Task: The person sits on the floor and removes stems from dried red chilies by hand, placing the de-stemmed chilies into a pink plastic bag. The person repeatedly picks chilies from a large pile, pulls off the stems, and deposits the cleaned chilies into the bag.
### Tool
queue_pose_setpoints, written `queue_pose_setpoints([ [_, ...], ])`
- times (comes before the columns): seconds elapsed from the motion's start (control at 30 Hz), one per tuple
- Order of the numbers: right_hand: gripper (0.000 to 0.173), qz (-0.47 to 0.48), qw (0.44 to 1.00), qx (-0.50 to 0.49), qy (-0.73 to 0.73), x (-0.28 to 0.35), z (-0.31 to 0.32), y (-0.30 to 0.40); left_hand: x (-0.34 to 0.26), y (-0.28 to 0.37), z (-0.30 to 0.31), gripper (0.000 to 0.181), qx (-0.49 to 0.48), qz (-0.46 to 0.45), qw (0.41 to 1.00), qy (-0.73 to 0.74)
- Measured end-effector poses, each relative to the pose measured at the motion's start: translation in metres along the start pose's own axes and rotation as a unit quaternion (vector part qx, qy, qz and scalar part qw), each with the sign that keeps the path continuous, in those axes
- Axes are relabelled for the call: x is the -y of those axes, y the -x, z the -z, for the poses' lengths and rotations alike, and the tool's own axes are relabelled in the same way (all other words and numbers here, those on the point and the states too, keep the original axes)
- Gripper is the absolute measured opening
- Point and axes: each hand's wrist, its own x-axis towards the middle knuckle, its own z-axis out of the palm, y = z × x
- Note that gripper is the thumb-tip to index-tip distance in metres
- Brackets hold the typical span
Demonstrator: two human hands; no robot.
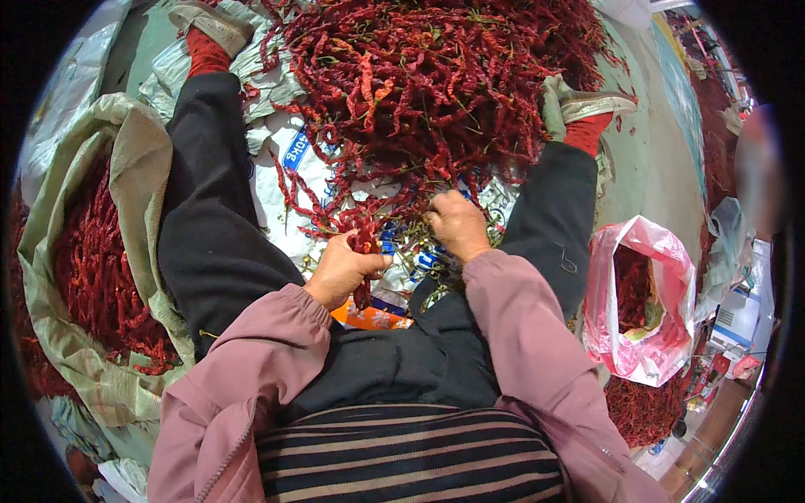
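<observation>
My left hand [343, 267] grips a small bunch of dried red chili peppers [361, 251] upright between thumb and fingers. To its right, my right hand [458, 223] rests at the near edge of a large heap of dried chilies [427, 94], its fingers curled downward. Whether it pinches a chili or a stem is hidden under the fingers. Between the hands lie loose green and tan chili stems [405, 242]. Under them is a white printed woven sack [277, 195] spread out flat, with a few chilies on its left part.
At left, beside my leg [207, 157], stands an open woven sack [141, 157] filled with dried chilies. A pink-and-white plastic bag [676, 264] holding chilies is at right. More chilies [648, 402] lie below it. My shoes [594, 105] flank the heap.
</observation>
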Motion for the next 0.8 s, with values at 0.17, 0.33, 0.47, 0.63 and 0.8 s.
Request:
queue_pose_setpoints([
  [0.17,0.015,-0.246,0.882,0.117,-0.384,-0.004,0.039,0.007,0.0,-0.001,-0.004,0.012,-0.009,-0.009,0.999,-0.037],
  [0.33,0.013,-0.324,0.71,0.144,-0.608,0.014,0.04,0.031,0.003,-0.002,-0.019,0.021,0.017,-0.023,0.998,-0.06],
  [0.47,0.01,-0.36,0.613,0.122,-0.692,0.035,0.029,0.042,0.005,0.0,-0.027,0.017,0.046,-0.001,0.999,-0.01],
  [0.63,0.008,-0.346,0.597,0.135,-0.711,0.043,0.02,0.056,0.004,0.001,-0.03,0.006,0.035,-0.001,0.999,-0.025],
  [0.8,0.013,-0.244,0.811,0.102,-0.522,0.047,0.015,0.061,0.002,0.005,-0.035,0.009,0.024,0.03,0.997,-0.062],
])
